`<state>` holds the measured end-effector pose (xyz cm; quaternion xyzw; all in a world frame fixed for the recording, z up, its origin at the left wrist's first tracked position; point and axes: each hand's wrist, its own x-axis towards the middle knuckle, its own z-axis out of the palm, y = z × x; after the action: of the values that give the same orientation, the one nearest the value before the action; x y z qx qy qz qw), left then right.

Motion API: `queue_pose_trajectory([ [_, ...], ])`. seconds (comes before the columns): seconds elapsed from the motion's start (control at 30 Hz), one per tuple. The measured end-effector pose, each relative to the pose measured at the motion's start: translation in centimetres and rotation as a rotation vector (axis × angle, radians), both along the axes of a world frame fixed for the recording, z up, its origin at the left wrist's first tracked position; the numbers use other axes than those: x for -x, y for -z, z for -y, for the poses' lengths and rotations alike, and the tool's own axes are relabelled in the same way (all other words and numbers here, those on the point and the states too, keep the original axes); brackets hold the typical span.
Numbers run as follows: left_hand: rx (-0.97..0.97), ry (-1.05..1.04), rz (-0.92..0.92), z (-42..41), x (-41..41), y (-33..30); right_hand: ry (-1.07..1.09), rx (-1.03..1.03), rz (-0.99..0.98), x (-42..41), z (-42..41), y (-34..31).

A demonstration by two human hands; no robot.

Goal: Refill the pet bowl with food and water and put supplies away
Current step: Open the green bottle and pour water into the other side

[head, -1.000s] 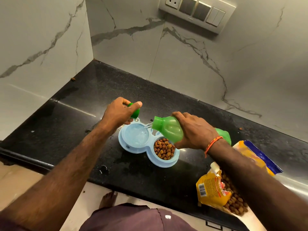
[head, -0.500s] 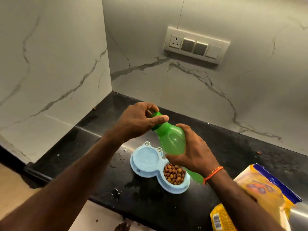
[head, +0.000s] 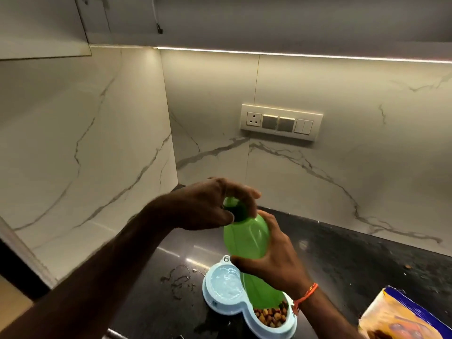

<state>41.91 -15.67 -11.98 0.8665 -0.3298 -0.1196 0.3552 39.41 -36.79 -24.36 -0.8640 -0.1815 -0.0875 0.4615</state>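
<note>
From the head camera, the right hand (head: 274, 258) wraps its fingers and thumb round the middle of a green bottle (head: 247, 237), which is held roughly upright, leaning a little, above the table (head: 347, 255). The left hand (head: 210, 204) is curled over the top of the bottle, fingers and thumb closed round the darker green cap (head: 238, 210) that sits at the bottle's neck. An orange band (head: 307, 296) circles the right wrist.

Below the bottle, on the black table, sits a pale blue double pet bowl (head: 210, 302). Its left compartment holds water (head: 225, 282); its right compartment holds brown kibble (head: 271, 316). The bottle's lower end hides part of the bowl between the two compartments. Drops and a thin puddle of spilled water (head: 179, 280) lie on the table just left of the bowl.

At the lower right corner, well apart from the bowl, is a yellow and blue food bag (head: 401, 316), partly cut off by the frame edge.

Behind the table stand white marbled walls, with a switch panel (head: 281, 122) on the back wall and a strip light (head: 293, 55) running above it.
</note>
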Motion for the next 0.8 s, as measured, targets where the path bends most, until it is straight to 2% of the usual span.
queue_pose_trajectory([
  [0.03, 0.068, 0.033, -0.070, -0.3, 0.1, -0.3, 0.005, -0.026, 0.001, 0.0, -0.1, -0.2],
  [0.1, 0.086, -0.092, 0.000, -0.2, 0.3, -1.0, 0.022, -0.062, 0.012, -0.1, -0.4, -0.6],
  [0.2, -0.192, -0.354, 0.341, 0.2, -0.4, -1.8, 0.035, -0.059, 0.017, -0.5, -1.2, -1.1],
  [0.27, -0.279, -0.322, 0.397, -0.1, -0.8, -1.9, 0.042, -0.057, 0.020, -0.7, -1.7, -1.1],
  [0.33, -0.262, -0.177, 0.321, -0.8, -1.0, -2.2, 0.049, -0.066, 0.019, -0.9, -2.1, -1.0],
  [0.4, -0.190, 0.012, 0.166, -2.0, -1.3, -2.4, 0.061, -0.078, 0.020, -1.1, -2.3, -0.6],
  [0.47, -0.100, 0.046, 0.035, -2.3, -1.3, -2.3, 0.073, -0.094, 0.014, -1.1, -2.7, -0.5],
  [0.5, -0.080, -0.021, 0.043, -2.1, -1.4, -2.1, 0.081, -0.104, 0.013, -1.1, -3.0, -0.5],
  [0.57, -0.200, -0.219, 0.247, -1.5, -1.5, -1.9, 0.089, -0.103, 0.015, -1.0, -3.6, -0.5],
  [0.63, -0.292, -0.261, 0.428, -1.4, -2.0, -1.6, 0.087, -0.086, 0.016, -1.0, -4.3, -0.5],
  [0.67, -0.282, -0.187, 0.405, -1.6, -2.1, -1.6, 0.087, -0.088, 0.014, -1.0, -4.6, -0.4],
  [0.77, -0.160, 0.124, 0.128, -3.0, -2.0, -2.4, 0.090, -0.110, 0.002, -1.2, -5.1, 0.2],
  [0.8, -0.118, 0.111, 0.100, -3.1, -1.9, -2.5, 0.091, -0.119, 0.002, -1.2, -5.2, 0.2],
])
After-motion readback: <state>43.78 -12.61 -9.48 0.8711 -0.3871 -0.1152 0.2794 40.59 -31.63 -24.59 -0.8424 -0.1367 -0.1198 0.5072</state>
